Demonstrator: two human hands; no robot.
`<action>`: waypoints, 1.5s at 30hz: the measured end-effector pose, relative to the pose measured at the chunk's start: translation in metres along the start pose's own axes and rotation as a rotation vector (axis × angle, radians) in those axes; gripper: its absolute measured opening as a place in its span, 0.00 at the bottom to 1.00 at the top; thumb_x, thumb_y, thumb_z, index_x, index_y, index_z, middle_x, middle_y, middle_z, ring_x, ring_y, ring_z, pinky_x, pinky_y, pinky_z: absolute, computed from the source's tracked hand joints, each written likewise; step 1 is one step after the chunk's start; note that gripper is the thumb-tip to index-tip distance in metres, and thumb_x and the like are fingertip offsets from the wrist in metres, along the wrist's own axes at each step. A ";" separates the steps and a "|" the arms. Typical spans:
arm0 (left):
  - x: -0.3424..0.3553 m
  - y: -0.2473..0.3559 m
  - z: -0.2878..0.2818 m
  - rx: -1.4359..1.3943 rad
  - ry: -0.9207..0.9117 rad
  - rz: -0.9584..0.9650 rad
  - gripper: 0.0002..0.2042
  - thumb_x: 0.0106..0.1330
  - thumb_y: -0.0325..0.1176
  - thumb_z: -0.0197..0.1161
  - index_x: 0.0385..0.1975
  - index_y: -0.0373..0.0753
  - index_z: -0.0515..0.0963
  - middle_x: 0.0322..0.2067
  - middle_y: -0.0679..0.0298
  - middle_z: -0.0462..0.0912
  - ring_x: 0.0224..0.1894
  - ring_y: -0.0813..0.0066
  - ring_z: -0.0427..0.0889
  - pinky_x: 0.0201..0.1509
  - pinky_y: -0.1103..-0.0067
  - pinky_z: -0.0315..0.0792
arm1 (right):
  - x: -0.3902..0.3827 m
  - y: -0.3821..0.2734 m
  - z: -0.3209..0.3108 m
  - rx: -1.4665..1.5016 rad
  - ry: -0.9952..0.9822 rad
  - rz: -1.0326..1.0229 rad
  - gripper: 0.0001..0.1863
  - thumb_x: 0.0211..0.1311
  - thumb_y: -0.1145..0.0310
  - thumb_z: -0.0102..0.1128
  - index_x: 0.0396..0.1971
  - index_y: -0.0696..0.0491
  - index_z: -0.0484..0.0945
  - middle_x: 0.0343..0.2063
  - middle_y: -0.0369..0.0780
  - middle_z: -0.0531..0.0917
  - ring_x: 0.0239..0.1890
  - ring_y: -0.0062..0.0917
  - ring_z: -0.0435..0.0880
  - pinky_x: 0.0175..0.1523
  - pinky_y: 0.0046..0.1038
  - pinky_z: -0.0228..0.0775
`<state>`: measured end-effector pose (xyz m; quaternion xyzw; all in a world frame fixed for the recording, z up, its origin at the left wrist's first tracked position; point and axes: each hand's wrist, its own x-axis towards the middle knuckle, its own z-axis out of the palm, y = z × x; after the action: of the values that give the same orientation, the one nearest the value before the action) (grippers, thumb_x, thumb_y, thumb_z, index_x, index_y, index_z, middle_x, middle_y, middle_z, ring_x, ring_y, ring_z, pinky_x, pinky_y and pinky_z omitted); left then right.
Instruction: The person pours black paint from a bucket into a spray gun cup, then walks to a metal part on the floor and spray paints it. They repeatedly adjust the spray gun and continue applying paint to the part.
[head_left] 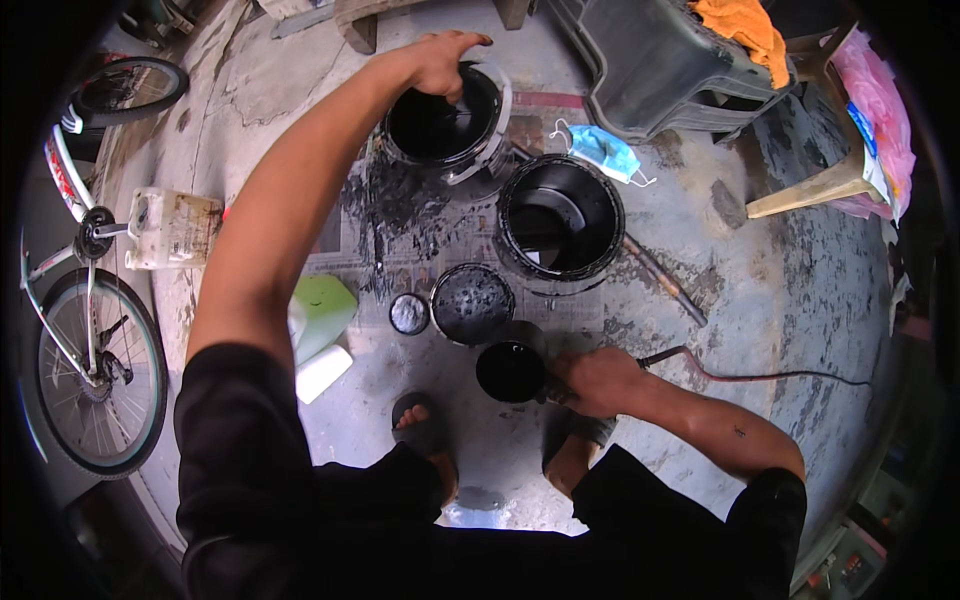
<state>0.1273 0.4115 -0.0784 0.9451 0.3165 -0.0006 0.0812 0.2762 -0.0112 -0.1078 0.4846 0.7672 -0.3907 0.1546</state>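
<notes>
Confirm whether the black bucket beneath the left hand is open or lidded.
Open: the black bucket has no lid over its mouth, and its dark interior shows beneath the left hand. Cannot tell how full.

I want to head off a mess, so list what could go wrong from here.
The dark pot in the right hand is near an open-toed sandal; any liquid inside, too dark to confirm, might spill onto the foot.
The bare left hand is over the black-smeared far bucket and could get stained.
The blue face mask lies close beside the nearer bucket, where drips might soil it.
</notes>
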 end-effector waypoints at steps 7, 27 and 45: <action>0.058 -0.007 0.013 -0.096 -0.407 -0.152 0.27 0.44 0.30 0.76 0.49 0.40 0.81 0.42 0.57 0.87 0.45 0.61 0.84 0.49 0.71 0.77 | -0.025 0.000 -0.001 0.042 0.026 0.106 0.29 0.60 0.55 0.60 0.60 0.52 0.72 0.45 0.45 0.83 0.41 0.43 0.86 0.42 0.42 0.80; -0.055 -0.033 0.024 -0.582 -0.192 -0.220 0.40 0.46 0.63 0.76 0.52 0.35 0.82 0.50 0.52 0.84 0.56 0.59 0.80 0.66 0.69 0.67 | -0.011 -0.008 0.012 0.026 -0.063 0.095 0.25 0.65 0.48 0.56 0.52 0.52 0.77 0.45 0.46 0.82 0.44 0.45 0.84 0.47 0.44 0.77; -0.135 -0.018 -0.008 -0.234 0.135 -0.274 0.28 0.65 0.60 0.62 0.44 0.35 0.84 0.32 0.48 0.86 0.39 0.53 0.86 0.48 0.66 0.77 | 0.026 -0.022 -0.014 0.201 0.112 0.055 0.24 0.68 0.46 0.53 0.50 0.51 0.79 0.38 0.51 0.85 0.47 0.47 0.83 0.53 0.45 0.74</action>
<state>0.0086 0.3459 -0.0659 0.8751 0.4450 0.0887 0.1685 0.2464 0.0106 -0.1041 0.5398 0.7180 -0.4334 0.0728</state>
